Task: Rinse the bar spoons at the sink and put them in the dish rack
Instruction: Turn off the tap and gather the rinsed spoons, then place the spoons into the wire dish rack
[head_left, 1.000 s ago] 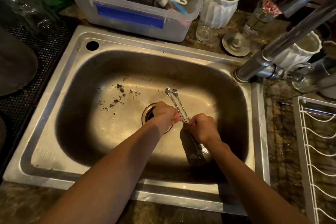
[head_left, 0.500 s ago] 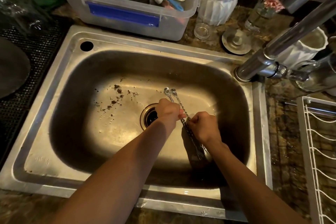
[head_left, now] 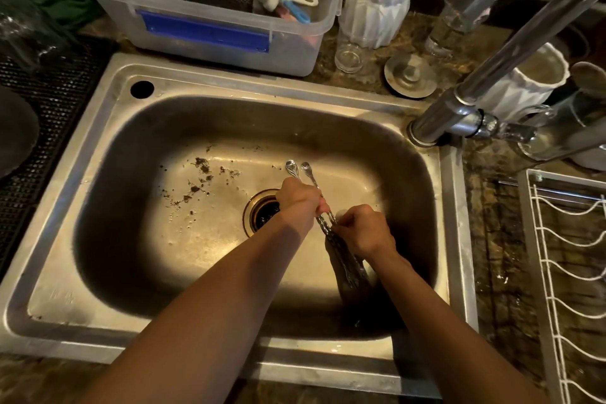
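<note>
Two twisted metal bar spoons (head_left: 299, 170) lie side by side over the steel sink (head_left: 131, 147), small ends pointing away from me, lower ends dark near the front wall. My left hand (head_left: 300, 203) is closed around the upper stems, just right of the drain (head_left: 264, 211). My right hand (head_left: 362, 229) pinches the same stems a little lower. The white wire dish rack (head_left: 564, 259) stands at the right edge, apart from both hands. No water stream is visible.
A chrome faucet (head_left: 465, 108) rises at the sink's back right corner. Brown debris (head_left: 200, 179) lies on the basin floor, left of the drain. Behind the sink stand a clear plastic tub (head_left: 203, 33) of scrubbers, white vases (head_left: 377, 6) and a sink plug (head_left: 410, 74).
My left hand has slid up the stems toward the small ends, so less spoon shows beyond it. My right hand stays nearly in place. The view shifted slightly.
</note>
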Available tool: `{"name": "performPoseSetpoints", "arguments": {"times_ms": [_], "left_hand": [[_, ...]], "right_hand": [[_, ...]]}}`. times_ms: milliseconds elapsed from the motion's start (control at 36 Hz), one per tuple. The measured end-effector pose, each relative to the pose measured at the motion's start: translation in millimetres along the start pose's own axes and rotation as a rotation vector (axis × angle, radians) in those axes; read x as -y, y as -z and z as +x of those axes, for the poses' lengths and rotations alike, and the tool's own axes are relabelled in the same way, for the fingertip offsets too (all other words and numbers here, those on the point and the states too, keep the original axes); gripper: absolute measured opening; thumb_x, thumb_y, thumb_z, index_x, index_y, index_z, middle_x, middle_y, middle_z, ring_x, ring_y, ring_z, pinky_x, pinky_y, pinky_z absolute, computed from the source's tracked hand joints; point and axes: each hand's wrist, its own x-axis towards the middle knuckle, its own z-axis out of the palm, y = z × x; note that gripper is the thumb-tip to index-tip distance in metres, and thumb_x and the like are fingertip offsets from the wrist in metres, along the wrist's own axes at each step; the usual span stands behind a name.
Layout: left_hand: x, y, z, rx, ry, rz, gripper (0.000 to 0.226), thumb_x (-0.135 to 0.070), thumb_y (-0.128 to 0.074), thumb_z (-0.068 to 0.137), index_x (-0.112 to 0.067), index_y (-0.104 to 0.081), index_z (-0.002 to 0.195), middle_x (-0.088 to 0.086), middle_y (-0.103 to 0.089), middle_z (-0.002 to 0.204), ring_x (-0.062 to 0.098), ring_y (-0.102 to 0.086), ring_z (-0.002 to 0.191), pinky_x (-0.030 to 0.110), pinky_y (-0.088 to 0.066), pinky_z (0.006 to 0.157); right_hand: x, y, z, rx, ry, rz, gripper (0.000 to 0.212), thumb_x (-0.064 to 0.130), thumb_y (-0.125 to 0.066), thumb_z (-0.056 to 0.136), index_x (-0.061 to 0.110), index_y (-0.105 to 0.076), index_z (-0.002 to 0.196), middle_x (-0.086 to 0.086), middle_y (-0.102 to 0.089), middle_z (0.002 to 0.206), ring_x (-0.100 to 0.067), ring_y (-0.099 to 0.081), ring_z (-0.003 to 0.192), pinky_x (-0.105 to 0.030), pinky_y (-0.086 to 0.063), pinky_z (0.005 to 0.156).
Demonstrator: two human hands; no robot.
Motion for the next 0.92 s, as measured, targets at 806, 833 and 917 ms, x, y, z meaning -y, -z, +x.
{"name": "performPoseSetpoints", "arguments": {"times_ms": [806,833,917], "left_hand": [[-40.9,114.8,-163.2,0.311,-0.058,-0.285,0.009,0.004,-0.069,0.088,0.005,-0.066,0.096,0.016,-0.063,0.073,0.018,-0.053,0.051,0.026,-0.049,0.048],[-43.6,122.8,-171.7,0.315,-0.075,-0.273,0.007,0.004,-0.069,0.088,0.005,-0.067,0.094,0.016,-0.063,0.073,0.018,-0.053,0.051,0.026,-0.049,0.05],[-53.1,148.8,-198.6,0.338,-0.094,-0.265,0.004,0.003,-0.068,0.089,0.003,-0.066,0.092,0.016,-0.062,0.074,0.016,-0.056,0.053,0.023,-0.053,0.044]], "right_hand": [[65.9,92.0,-150.6,0.262,-0.036,0.641,0.01,-0.006,-0.064,0.088,0.0,-0.071,0.086,-0.007,-0.065,0.062,-0.011,-0.062,0.051,-0.022,-0.046,0.043],[71.2,95.0,-158.5,0.27,-0.028,0.643,0.009,-0.006,-0.065,0.088,0.001,-0.07,0.085,-0.006,-0.064,0.06,-0.011,-0.061,0.05,-0.022,-0.046,0.042],[87.9,103.6,-186.2,0.281,-0.013,0.637,0.008,-0.003,-0.065,0.089,0.005,-0.067,0.087,-0.006,-0.065,0.066,-0.014,-0.064,0.059,-0.025,-0.053,0.048]]}}
